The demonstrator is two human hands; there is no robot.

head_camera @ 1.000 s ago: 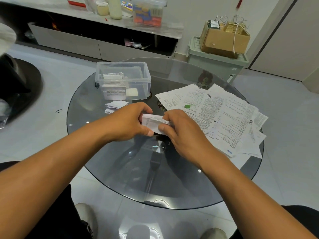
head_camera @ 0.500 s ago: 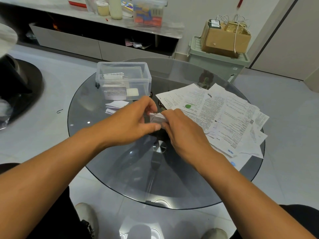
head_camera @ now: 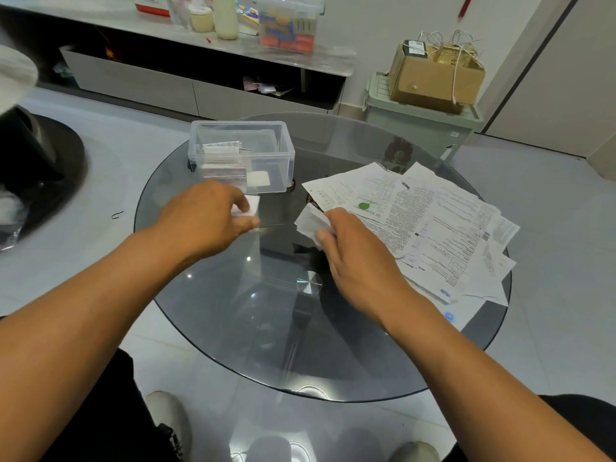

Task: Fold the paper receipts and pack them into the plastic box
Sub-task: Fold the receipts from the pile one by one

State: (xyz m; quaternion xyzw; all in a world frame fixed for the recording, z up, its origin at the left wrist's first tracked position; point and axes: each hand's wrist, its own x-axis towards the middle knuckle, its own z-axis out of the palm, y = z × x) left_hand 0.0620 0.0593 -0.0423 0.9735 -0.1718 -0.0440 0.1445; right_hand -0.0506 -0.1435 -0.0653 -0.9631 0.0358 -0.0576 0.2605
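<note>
The left hand (head_camera: 206,218) pinches a small folded receipt (head_camera: 249,205) just near of the clear plastic box (head_camera: 241,156), while the right hand (head_camera: 358,258) grips another folded paper (head_camera: 310,223) beside the spread receipts (head_camera: 433,221) at right.

Cardboard box (head_camera: 433,76) atop green bin (head_camera: 420,126)

Left hand (head_camera: 210,218) pinches small folded receipt (head_camera: 250,205) just near of box (head_camera: 241,155). Right hand (head_camera: 360,265) grips another folded receipt (head_camera: 310,223) at left edge of loose receipt pile (head_camera: 430,225). Box open, far left on glass table (head_camera: 233,315); folded receipts stacked inside, left part.
</note>
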